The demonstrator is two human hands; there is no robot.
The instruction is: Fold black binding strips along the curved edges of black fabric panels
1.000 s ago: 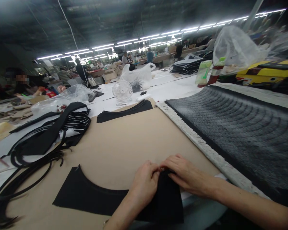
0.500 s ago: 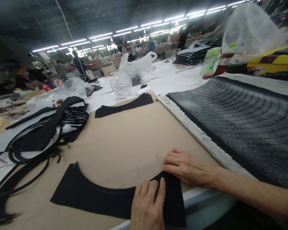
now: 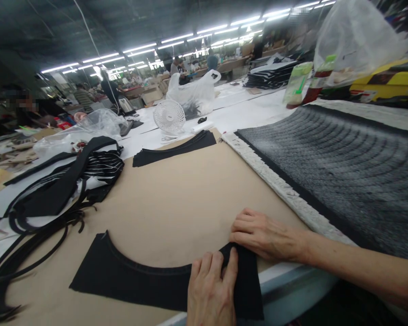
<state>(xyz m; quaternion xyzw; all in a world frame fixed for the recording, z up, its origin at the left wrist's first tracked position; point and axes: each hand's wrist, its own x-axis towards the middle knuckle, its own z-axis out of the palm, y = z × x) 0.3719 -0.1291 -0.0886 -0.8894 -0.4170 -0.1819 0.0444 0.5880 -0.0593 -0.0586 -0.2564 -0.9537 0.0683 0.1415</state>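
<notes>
A black curved piece of fabric lies on the tan board, its hollow edge facing away from me and showing a narrow folded rim. My left hand rests on the piece right of its middle, fingers stretched forward and pressing it down. At the hollow edge's right end, my right hand has its fingers bent together over the rim; its thumb is mostly hidden. The two hands nearly touch. Farther back on the board lies a second set of black curved pieces.
Black strips and a heap of black and white cut pieces lie on the left. A gridded dark sheet borders the tan board on the right. Behind stand a white fan, a plastic bag and bottles.
My left hand has shifted slightly right, its index finger closer to my right hand. My right hand stays at the rim. The view has moved a little.
</notes>
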